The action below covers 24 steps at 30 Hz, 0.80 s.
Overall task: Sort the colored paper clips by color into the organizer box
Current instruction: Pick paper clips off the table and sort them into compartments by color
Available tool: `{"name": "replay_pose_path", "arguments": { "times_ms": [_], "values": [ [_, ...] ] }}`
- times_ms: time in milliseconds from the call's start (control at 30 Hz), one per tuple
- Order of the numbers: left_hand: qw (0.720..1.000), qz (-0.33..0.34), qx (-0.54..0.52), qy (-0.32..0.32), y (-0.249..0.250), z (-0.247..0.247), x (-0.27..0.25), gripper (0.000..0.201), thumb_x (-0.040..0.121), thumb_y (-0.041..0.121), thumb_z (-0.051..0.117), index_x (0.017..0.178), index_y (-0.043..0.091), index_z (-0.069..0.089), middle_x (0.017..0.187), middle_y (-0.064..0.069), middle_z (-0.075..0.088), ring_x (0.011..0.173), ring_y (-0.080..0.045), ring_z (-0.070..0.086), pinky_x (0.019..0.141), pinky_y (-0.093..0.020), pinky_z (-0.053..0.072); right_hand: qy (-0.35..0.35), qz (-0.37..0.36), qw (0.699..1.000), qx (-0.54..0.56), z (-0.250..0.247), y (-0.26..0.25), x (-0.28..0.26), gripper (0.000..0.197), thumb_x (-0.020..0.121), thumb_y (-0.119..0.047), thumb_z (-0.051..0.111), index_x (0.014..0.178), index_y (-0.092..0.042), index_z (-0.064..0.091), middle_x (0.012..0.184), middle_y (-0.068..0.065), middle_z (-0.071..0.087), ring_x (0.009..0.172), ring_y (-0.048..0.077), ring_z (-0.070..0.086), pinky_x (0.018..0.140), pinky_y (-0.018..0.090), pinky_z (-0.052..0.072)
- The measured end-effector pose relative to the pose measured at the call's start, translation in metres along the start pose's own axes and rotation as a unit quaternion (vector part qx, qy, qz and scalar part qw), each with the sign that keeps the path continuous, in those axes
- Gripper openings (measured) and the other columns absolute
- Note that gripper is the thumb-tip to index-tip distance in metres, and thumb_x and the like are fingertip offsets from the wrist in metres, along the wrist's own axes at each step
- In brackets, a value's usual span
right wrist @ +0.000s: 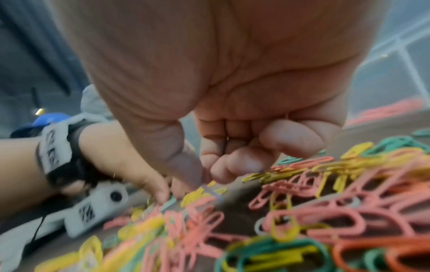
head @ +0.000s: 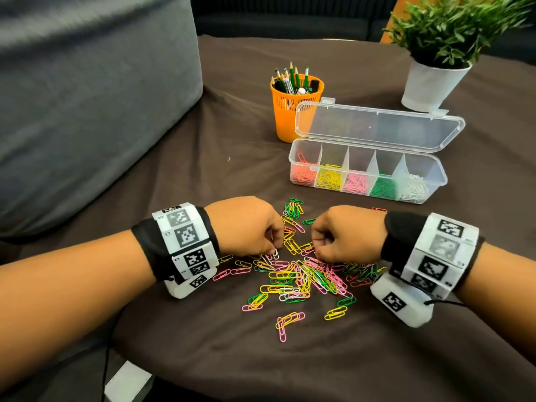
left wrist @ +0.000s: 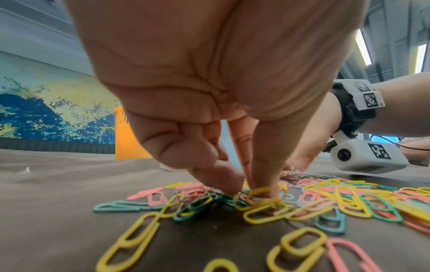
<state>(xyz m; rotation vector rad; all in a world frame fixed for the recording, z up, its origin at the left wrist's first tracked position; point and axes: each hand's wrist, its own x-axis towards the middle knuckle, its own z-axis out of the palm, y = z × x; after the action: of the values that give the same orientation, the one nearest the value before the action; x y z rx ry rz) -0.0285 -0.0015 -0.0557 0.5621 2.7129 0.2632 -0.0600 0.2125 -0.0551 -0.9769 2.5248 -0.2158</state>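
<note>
Left hand [head: 246, 224] knuckles-up, fingertips [left wrist: 223, 182] pinching into paper clip pile [head: 301, 274]; right hand [head: 345, 233] fisted at 3 o'clock, grip contents unclear.

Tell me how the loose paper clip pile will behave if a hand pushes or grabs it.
The paper clip pile likely scatters: clips look thin and light. Overlapping clips probably snag and lift together. Lying flat on the brown cloth, they seem hard to pinch.

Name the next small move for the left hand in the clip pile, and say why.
Probably close the pinch and lift one clip clear. The left hand has its fingertips down among the loose paper clips, touching green and yellow ones; whether it grips one yet is unclear. The organizer box stands open, colours already separated.
</note>
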Motion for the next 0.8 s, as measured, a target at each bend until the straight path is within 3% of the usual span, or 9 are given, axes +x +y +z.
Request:
{"name": "replay_pose_path", "arguments": {
  "times_ms": [67,100,167,233,333,367,467,633,800],
  "values": [
    [1.0,0.005,0.004,-0.004,-0.001,0.0,-0.001,0.014,0.086,0.033,0.072,0.099,0.036,0.073,0.089,0.011,0.068,0.08,-0.007,0.062,0.073,-0.027,0.049,0.032,0.003,0.992,0.123,-0.005,0.012,-0.004,0.007,0.081,-0.016,0.064,0.077,-0.013,0.059,0.075,0.002,0.067,0.065,0.013,0.056,0.065,0.03,0.048],
    [1.0,0.006,0.015,-0.005,-0.001,0.0,-0.002,0.016,0.086,0.033,0.071,0.102,0.037,0.073,0.091,0.011,0.067,0.082,-0.008,0.062,0.073,-0.026,0.049,0.047,0.016,0.973,0.223,-0.01,0.017,-0.008,0.01,0.084,-0.01,0.062,0.077,-0.011,0.054,0.078,0.007,0.069,0.065,0.013,0.06,0.061,0.031,0.05],
    [0.999,0.012,0.053,-0.002,0.001,0.0,-0.003,0.021,0.086,0.032,0.068,0.105,0.039,0.072,0.095,0.012,0.065,0.087,-0.01,0.061,0.072,-0.026,0.047,0.07,0.054,0.901,0.424,-0.017,0.028,-0.015,0.023,0.087,0.011,0.049,0.08,-0.01,0.044,0.074,0.014,0.066,0.053,0.019,0.06,0.045,0.028,0.048],
    [0.995,0.027,0.097,0.005,0.004,0.0,-0.004,0.025,0.086,0.03,0.063,0.109,0.04,0.07,0.1,0.012,0.06,0.09,-0.012,0.06,0.071,-0.027,0.046,0.101,0.075,0.873,0.471,-0.022,0.038,-0.02,0.028,0.081,0.015,0.044,0.083,-0.013,0.04,0.063,0.011,0.059,0.041,0.016,0.047,0.036,0.021,0.036],
    [0.988,0.047,0.15,-0.003,0.011,0.001,-0.004,0.025,0.087,0.029,0.059,0.109,0.036,0.069,0.103,0.01,0.055,0.093,-0.017,0.059,0.072,-0.03,0.05,0.1,0.073,0.958,0.26,-0.019,0.041,-0.024,0.002,0.083,-0.01,0.051,0.083,-0.012,0.051,0.062,-0.003,0.052,0.052,0.01,0.043,0.049,0.023,0.037],
    [0.985,0.051,0.163,-0.005,0.013,0.002,-0.004,0.022,0.086,0.029,0.058,0.105,0.034,0.07,0.101,0.009,0.057,0.092,-0.018,0.06,0.071,-0.031,0.051,0.082,0.065,0.982,0.158,-0.015,0.038,-0.026,0.005,0.085,-0.017,0.054,0.082,-0.013,0.054,0.065,-0.006,0.053,0.059,0.011,0.046,0.057,0.026,0.04],
    [0.978,0.058,0.202,0.002,0.017,0.006,-0.002,0.014,0.084,0.026,0.057,0.093,0.027,0.068,0.093,0.005,0.06,0.084,-0.022,0.062,0.067,-0.034,0.055,0.017,0.057,0.998,-0.026,0.002,0.029,-0.031,0.014,0.088,-0.032,0.06,0.081,-0.021,0.056,0.071,-0.009,0.055,0.072,0.014,0.053,0.066,0.028,0.04],
    [0.982,0.044,0.182,-0.004,0.014,0.003,0.0,0.008,0.079,0.028,0.055,0.082,0.027,0.062,0.087,0.008,0.061,0.077,-0.016,0.059,0.063,-0.029,0.052,0.025,0.08,0.996,-0.023,0.008,0.033,-0.04,0.02,0.081,-0.041,0.07,0.09,-0.028,0.059,0.076,-0.012,0.053,0.075,0.012,0.052,0.067,0.026,0.038],
    [0.992,0.025,0.119,-0.019,0.008,0.011,0.002,0.013,0.069,0.036,0.053,0.078,0.027,0.058,0.082,0.009,0.06,0.073,-0.013,0.058,0.066,-0.035,0.056,0.028,0.088,0.995,0.026,0.009,0.038,-0.046,0.021,0.076,-0.033,0.077,0.089,-0.028,0.061,0.065,-0.008,0.051,0.06,0.003,0.047,0.058,0.023,0.039]
  ]
}}
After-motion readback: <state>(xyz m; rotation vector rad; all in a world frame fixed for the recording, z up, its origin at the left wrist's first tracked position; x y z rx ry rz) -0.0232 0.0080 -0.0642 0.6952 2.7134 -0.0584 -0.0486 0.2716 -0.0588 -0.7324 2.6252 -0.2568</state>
